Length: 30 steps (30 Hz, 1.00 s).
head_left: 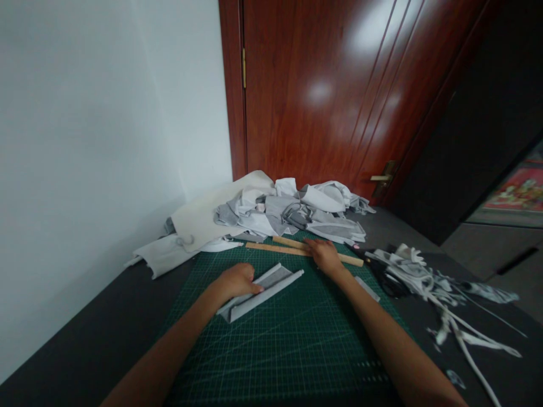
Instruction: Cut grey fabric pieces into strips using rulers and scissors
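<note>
A strip of grey fabric (267, 291) with folded long edges lies slantwise on the green cutting mat (271, 350). My left hand (238, 281) grips its left part, the thumb pressed on the folded edge and the other fingers curled. Beyond the fabric, two slim wooden pieces lie close together: a wooden ruler (271, 248) with faint markings and a plain wooden stick (352, 260). My right hand (324, 255) is closed over the stick, which is partly hidden under the fingers. Part of a small grey scrap (367, 288) shows beside my right forearm.
White and grey cloth (292, 209) is heaped at the back against a wooden door (314, 102). On the right lie black-handled scissors (392, 285) and tangled fabric strips (432, 288). A white wall (106, 141) borders the dark table (97, 333) at left.
</note>
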Available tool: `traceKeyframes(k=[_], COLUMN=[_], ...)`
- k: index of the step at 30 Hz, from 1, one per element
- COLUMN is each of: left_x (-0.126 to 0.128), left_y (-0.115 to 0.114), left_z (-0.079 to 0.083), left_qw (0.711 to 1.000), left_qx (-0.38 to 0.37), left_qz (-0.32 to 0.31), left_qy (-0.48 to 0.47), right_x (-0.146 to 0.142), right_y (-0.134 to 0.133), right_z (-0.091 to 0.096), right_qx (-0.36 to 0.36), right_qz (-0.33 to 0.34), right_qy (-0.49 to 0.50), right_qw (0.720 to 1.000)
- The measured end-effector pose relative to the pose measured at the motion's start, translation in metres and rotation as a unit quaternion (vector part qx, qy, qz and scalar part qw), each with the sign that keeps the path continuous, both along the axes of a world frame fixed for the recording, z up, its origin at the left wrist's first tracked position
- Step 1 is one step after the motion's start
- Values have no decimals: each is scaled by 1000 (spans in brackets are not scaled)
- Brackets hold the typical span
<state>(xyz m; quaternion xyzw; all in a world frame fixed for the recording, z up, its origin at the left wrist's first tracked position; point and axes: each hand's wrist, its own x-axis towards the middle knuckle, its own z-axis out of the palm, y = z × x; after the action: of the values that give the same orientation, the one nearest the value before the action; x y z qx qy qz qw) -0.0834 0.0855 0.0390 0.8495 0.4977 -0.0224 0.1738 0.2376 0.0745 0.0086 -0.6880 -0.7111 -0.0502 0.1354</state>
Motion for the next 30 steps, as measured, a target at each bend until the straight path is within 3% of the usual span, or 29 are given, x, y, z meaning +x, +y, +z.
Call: traceKeyframes(k=[4,7,10,12,14,16,18,22,25,27,30], left_x=[3,5,5,5,5,6,6,10,15,20,28], left_y=[3,4,3,3,3,3,2,-8,-18,-24,-31], left_z=[-2,-3,-4,-5,-6,-6,-6,-5,-5,-5,-8], left_qw=[1000,1000,1000,1000,1000,1000,999,998,995,988,955], left_qx=[4,12,16,18,21,23,27,57,97,137,162], left_qz=[-11,-18,-16,-10,-3,5,13,24,13,-56,-223], left_qy=[3,2,2,4,7,10,12,12,0,-32,-107], right_x=[0,-13,-50,-86,-122,-147,-157,-136,-108,-94,-82], right_y=[-2,-4,-14,-28,-46,-62,-73,-77,-73,-71,-71], right_z=[5,14,19,17,11,3,-3,-5,2,6,10], right_qx=[41,54,42,32,5,-7,-5,-42,-84,-101,-98], right_qz=[-24,11,120,226,285,301,271,193,206,236,252], right_qy=[30,58,98,171,184,144,115,64,23,34,71], right_qw=[998,997,987,958,941,943,956,978,975,966,960])
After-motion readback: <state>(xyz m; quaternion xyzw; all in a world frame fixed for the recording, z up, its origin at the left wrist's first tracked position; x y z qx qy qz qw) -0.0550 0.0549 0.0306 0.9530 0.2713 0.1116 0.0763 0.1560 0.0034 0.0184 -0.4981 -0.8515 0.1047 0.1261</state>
